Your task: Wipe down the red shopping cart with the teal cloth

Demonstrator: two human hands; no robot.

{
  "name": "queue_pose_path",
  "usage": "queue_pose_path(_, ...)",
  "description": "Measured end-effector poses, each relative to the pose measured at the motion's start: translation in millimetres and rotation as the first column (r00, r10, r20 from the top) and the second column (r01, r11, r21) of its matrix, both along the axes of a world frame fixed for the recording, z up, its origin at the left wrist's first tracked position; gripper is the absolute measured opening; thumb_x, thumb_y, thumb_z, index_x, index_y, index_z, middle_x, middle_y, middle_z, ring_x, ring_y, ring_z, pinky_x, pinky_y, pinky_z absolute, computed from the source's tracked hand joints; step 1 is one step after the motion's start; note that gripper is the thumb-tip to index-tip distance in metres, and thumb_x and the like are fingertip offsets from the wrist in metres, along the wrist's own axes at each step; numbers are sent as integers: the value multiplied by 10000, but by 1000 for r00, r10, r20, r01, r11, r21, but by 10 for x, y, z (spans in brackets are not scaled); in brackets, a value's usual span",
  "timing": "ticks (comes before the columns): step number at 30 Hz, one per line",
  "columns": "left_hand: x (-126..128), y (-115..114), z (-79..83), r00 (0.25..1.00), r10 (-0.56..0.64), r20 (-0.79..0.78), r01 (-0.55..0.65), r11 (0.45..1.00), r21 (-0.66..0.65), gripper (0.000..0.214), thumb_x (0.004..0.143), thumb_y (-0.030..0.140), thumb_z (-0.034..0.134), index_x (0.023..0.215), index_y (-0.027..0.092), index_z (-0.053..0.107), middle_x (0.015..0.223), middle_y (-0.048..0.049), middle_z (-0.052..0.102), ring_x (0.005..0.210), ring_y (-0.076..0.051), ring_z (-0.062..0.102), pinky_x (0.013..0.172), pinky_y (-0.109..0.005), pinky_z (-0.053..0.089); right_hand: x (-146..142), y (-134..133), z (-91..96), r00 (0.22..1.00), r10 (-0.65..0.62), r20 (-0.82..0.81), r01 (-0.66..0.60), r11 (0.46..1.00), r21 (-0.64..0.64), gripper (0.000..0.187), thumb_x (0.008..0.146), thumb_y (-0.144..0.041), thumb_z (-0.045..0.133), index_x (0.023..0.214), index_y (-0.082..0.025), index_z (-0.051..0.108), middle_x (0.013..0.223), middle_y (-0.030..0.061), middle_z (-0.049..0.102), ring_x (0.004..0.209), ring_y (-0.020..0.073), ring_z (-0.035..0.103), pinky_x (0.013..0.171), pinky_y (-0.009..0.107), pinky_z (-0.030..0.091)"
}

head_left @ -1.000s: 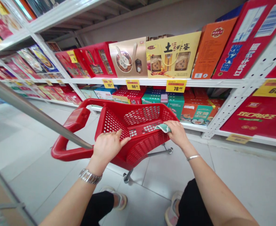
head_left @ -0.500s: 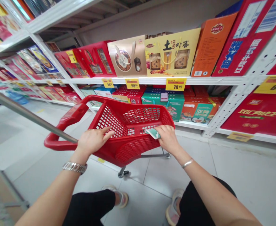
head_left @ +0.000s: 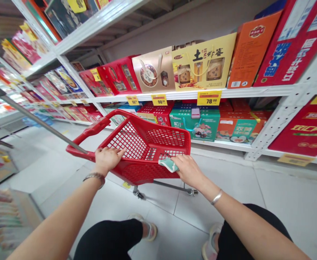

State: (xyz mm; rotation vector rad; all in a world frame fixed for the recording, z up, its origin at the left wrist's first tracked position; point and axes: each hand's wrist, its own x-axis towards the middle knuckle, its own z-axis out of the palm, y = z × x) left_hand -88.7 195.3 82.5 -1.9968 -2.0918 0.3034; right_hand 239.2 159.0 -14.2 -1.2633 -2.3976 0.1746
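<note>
A red plastic shopping basket (head_left: 147,144) on wheels stands on the floor in front of me. My left hand (head_left: 107,159) rests on its near left rim, fingers curled over the edge. My right hand (head_left: 187,169) presses a small green and white cloth (head_left: 169,164) against the near right rim, fingers closed on the cloth. I cannot see anything inside the basket.
White store shelves (head_left: 228,93) run along the back and right, packed with gift boxes and yellow price tags (head_left: 209,98). A grey metal pole (head_left: 39,121) slants in from the left to the basket's handle (head_left: 93,128). My knees and shoes show below on the tiled floor.
The basket has slid away from me and tipped its near side down a little. My right hand with the cloth has moved left along the rim; my left hand shifted left on the rim.
</note>
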Motion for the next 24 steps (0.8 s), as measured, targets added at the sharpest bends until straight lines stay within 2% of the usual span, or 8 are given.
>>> queue_pose_path(1, 138, -22, -66, 999, 31, -19, -31, 999, 10, 493, 996, 432, 313, 1075, 226, 754, 1190, -152, 740, 1189, -349, 619, 1047, -596, 355, -51, -21, -5, 999, -32, 16, 32, 999, 7, 420, 884, -50, 532, 1279, -169, 616, 1104, 109, 680, 1014, 253, 586, 914, 372, 423)
queue_pose_path(3, 474, -55, -210, 1000, -17, 26, 17, 1000, 0, 544, 1011, 438, 260, 1050, 229, 761, 1225, -143, 729, 1222, -328, 603, 1088, -628, 299, -164, -73, -6, 993, -105, 51, 104, 994, 20, 455, 883, -20, 498, 1310, -141, 602, 1118, 141, 676, 1009, 268, 581, 937, 400, 421)
queue_pose_path(6, 929, -83, -388, 989, -71, 128, 78, 996, -51, 574, 1010, 465, 270, 980, 208, 783, 1110, -150, 766, 1161, -299, 651, 1128, -606, 275, -287, -142, 11, 984, -157, 88, 156, 988, 11, 434, 890, -27, 482, 1285, -142, 621, 1114, 161, 673, 998, 279, 582, 907, 409, 432)
queue_pose_path(8, 1086, -97, -448, 981, -76, 181, 90, 994, -69, 549, 1003, 451, 300, 943, 216, 793, 1096, -138, 774, 1145, -299, 665, 1139, -617, 266, -288, -152, 24, 985, -143, 93, 145, 989, -7, 408, 884, -42, 502, 1248, -161, 642, 1100, 151, 676, 991, 274, 588, 883, 397, 435)
queue_pose_path(14, 1032, -102, -466, 970, -138, 199, 157, 984, -83, 468, 980, 297, 316, 1030, 292, 781, 1389, -26, 647, 1416, -335, 452, 1165, -732, 110, 90, 23, 16, 997, 83, -9, -83, 994, -76, 438, 876, -72, 566, 1288, -210, 617, 1145, 94, 694, 1064, 224, 597, 968, 371, 411)
queue_pose_path(18, 1025, -57, -482, 978, -93, 186, 117, 986, -123, 467, 985, 304, 307, 1079, 342, 763, 1425, 30, 616, 1451, -318, 404, 1176, -731, 72, 388, 179, -10, 986, 140, -88, -151, 979, -133, 451, 857, -59, 584, 1261, -254, 632, 1235, 82, 686, 1171, 229, 581, 1098, 481, 324)
queue_pose_path(21, 1080, -26, -493, 980, -93, 175, 114, 986, -119, 474, 985, 312, 298, 1084, 341, 760, 1410, 30, 630, 1438, -323, 418, 1174, -726, 84, 509, 275, -27, 982, 152, -111, -168, 974, -149, 453, 833, -16, 542, 1195, -266, 652, 1238, 65, 687, 1203, 224, 575, 1144, 544, 261)
queue_pose_path(24, 1130, 14, -492, 985, -105, 134, 122, 984, -127, 506, 985, 308, 266, 1068, 294, 765, 1346, -18, 682, 1371, -304, 497, 1181, -628, 197, 536, 360, -58, 977, 178, -118, -190, 977, -97, 427, 798, 27, 495, 1092, -224, 676, 1129, 67, 709, 1159, 211, 588, 1145, 485, 294)
